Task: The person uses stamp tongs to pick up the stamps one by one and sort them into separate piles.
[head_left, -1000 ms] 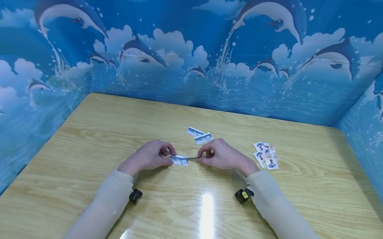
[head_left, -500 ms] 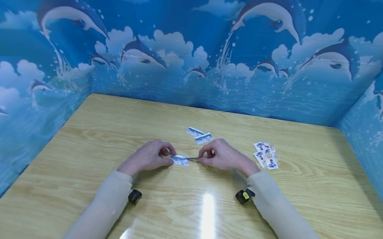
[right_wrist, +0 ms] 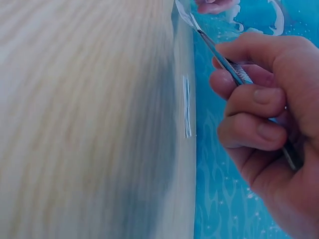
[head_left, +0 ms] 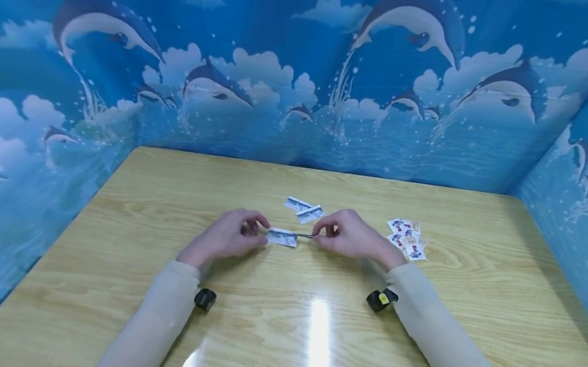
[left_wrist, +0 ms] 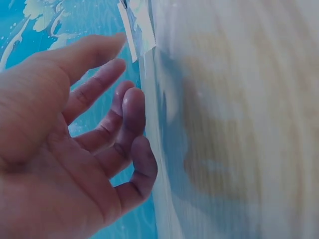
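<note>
A small blue-and-white printed slip point(head_left: 282, 238) is at the middle of the table between my hands. My right hand point(head_left: 350, 235) holds metal tweezers point(right_wrist: 224, 60), pinched between thumb and fingers. The tweezers' tips meet the slip's right end near its upper edge. My left hand point(head_left: 231, 234) is at the slip's left end. In the left wrist view, the thumb and index finger stand apart, with the slip point(left_wrist: 142, 30) just past their tips and nothing between them.
Two similar blue-and-white slips point(head_left: 310, 214) overlap behind the hands. Several small white cards with red figures point(head_left: 410, 240) lie in a cluster to the right. A dolphin-print curtain point(head_left: 256, 131) borders the wooden table point(head_left: 121, 218) at the back and sides.
The slip, with the tweezers and right hand, has shifted slightly right and away from me. My left fingers, which were at the slip's left end and over it, now leave more of it uncovered.
</note>
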Demonstrator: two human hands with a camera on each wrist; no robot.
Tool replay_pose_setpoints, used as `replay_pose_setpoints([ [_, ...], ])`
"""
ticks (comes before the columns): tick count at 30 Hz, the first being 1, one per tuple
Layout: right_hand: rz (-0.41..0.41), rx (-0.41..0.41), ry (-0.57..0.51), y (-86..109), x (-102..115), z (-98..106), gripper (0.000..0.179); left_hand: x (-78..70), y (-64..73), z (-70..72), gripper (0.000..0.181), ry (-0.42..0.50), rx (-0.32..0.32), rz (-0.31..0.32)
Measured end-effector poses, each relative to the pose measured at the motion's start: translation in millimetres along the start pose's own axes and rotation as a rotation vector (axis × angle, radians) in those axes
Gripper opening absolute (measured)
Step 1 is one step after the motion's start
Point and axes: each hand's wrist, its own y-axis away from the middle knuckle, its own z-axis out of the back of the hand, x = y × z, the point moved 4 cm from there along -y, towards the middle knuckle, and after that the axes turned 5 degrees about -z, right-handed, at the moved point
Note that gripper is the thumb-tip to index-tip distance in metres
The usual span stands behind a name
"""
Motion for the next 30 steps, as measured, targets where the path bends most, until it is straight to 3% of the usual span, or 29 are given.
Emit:
replay_pose_setpoints([
  [6,-0.077,-0.037,-0.046,-1.7,-7.0,6.0,0.016,4.4,-10.9,5.8,0.031,0.037,-0.046,-0.023],
  [14,-0.111,-0.107,-0.052,-7.7,-11.7,11.7,0.016,12.3,-23.3,13.0,0.033,0.045,-0.074,-0.014],
  [30,-0.184,-0.165,-0.025,-15.0,-23.4,16.6,0.015,19.4,-29.0,16.6,0.035,0.042,-0.080,-0.006],
])
